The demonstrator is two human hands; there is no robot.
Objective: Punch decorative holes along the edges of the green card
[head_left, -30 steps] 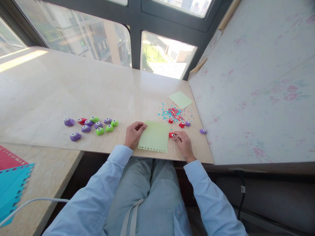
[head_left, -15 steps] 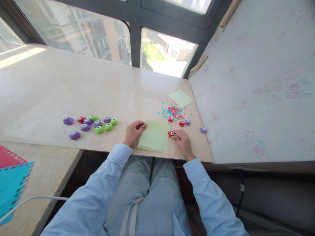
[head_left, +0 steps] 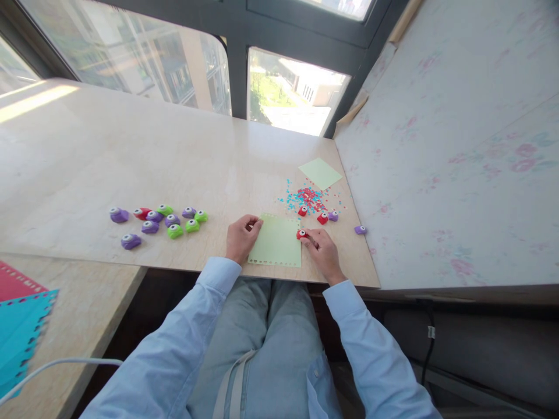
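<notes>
Hands apart on the table's (head_left: 131, 163) near edge: left hand (head_left: 241, 238) pinches the left edge of the green sheet (head_left: 276, 241), right hand (head_left: 321, 250) grips the red punch (head_left: 301, 234) against the sheet's right edge. Confetti (head_left: 308, 198) lies just beyond; loose punches (head_left: 159, 220) sit well left.

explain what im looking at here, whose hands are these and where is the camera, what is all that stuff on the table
The camera sits on a person's head, looking down at their own two hands and blue-sleeved arms. There is no machine. They sit at a pale table by a window. The left hand pins the left edge of a light green paper sheet with a punched border. The right hand grips a small red paper punch at the sheet's right edge. Beyond lie red and blue confetti, a second green sheet and a few punches. To the left sits a cluster of purple, green and red punches.
</notes>
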